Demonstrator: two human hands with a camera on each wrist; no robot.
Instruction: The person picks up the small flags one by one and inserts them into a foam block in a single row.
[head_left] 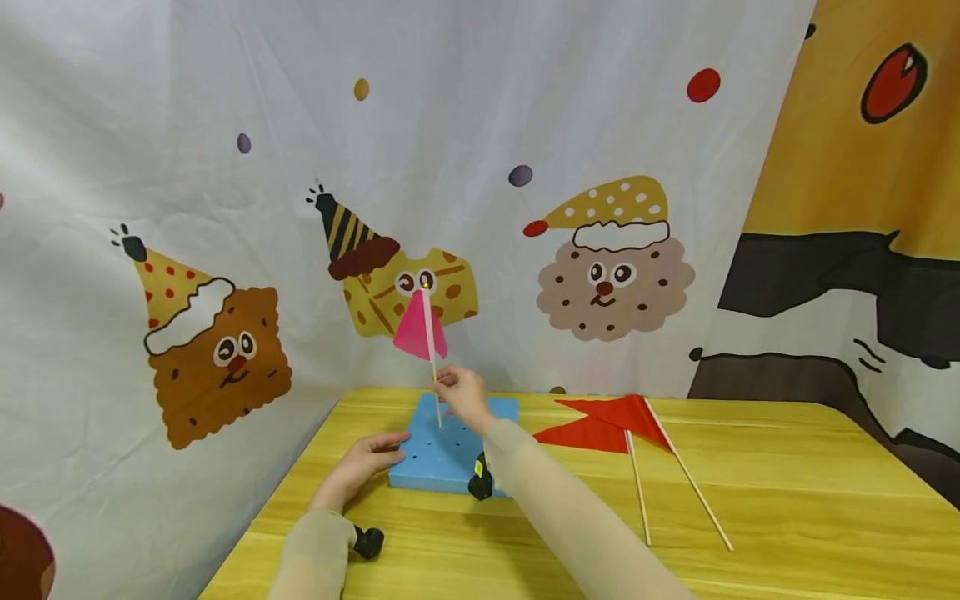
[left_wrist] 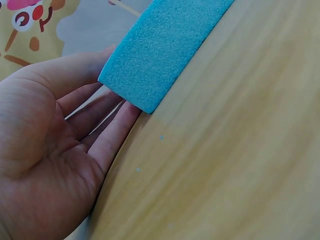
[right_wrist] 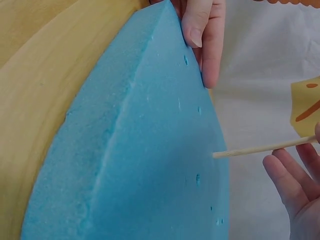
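Observation:
My right hand [head_left: 465, 396] pinches the thin wooden stick of a pink pennant flag [head_left: 415, 329] between thumb and fingers. The flag stands nearly upright, cloth at the top, slightly tilted. Its bare lower tip is close over the surface of a blue foam board [head_left: 450, 472] dotted with small holes, as the stick [right_wrist: 250, 150] shows in the right wrist view. My left hand [head_left: 360, 467] rests against the board's left edge, fingers extended. In the left wrist view, that hand [left_wrist: 45, 120] has its fingertips at the corner of the foam [left_wrist: 155, 50].
Two red pennant flags [head_left: 592, 437] on wooden sticks lie on the wooden table [head_left: 817, 475] right of the board, their cloths overlapping. Behind the table hangs a white curtain [head_left: 480, 125] printed with cartoon snacks. Tiny blue crumbs dot the tabletop by my left hand.

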